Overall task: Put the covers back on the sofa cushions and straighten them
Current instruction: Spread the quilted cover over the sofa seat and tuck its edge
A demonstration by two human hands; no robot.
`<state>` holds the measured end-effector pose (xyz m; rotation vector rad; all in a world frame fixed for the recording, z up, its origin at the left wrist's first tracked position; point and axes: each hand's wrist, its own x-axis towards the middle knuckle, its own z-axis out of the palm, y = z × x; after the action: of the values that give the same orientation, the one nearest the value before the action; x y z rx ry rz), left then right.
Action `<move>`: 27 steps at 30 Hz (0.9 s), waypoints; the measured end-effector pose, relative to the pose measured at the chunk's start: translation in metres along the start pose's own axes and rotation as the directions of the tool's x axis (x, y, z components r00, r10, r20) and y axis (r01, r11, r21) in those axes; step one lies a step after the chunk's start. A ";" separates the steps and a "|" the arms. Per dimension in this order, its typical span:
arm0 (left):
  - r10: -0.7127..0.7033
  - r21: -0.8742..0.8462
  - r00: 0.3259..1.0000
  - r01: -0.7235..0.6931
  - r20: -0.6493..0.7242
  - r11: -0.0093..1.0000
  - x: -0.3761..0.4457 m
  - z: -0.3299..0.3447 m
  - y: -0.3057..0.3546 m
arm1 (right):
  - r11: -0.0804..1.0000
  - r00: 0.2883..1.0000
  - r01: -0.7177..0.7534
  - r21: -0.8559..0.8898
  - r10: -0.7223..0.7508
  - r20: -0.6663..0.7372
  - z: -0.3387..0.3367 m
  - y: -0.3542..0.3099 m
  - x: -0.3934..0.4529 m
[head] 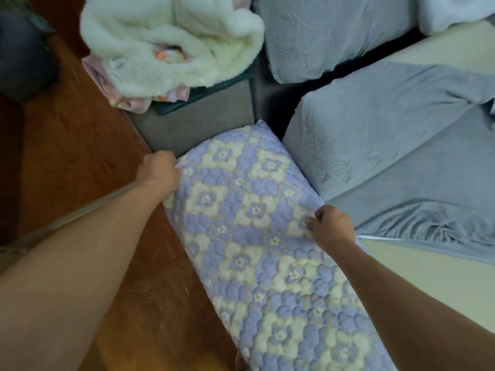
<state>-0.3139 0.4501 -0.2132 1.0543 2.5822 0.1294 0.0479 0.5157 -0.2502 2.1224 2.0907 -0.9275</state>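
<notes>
A long cushion in a quilted purple-and-cream flower cover [257,236] lies in front of me, running from the lower right up to the centre. My left hand [159,170] grips the cover at its far left edge. My right hand [330,226] pinches the cover at its right edge, where the fabric puckers. To the right lies a grey-blue cushion [375,135] with a loose, wrinkled grey-blue cover [428,199] spread over it. Another grey-blue covered cushion [329,36] stands behind it.
A fluffy white blanket [171,46] over pink fabric is piled on a grey ottoman [198,121] just beyond the flower cushion. The wooden floor [75,145] lies to the left. A cream sofa base [428,285] shows at the right, and a dark object [24,57] sits top left.
</notes>
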 end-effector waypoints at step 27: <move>0.458 0.393 0.855 -0.518 0.243 0.759 -0.165 0.118 0.176 | 0.946 0.962 -0.162 0.280 0.087 0.260 -0.032 0.313 -0.115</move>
<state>-0.0466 0.4571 -0.2399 1.8297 2.1958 -0.4209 0.3565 0.3929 -0.2964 2.1036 1.7691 -1.4842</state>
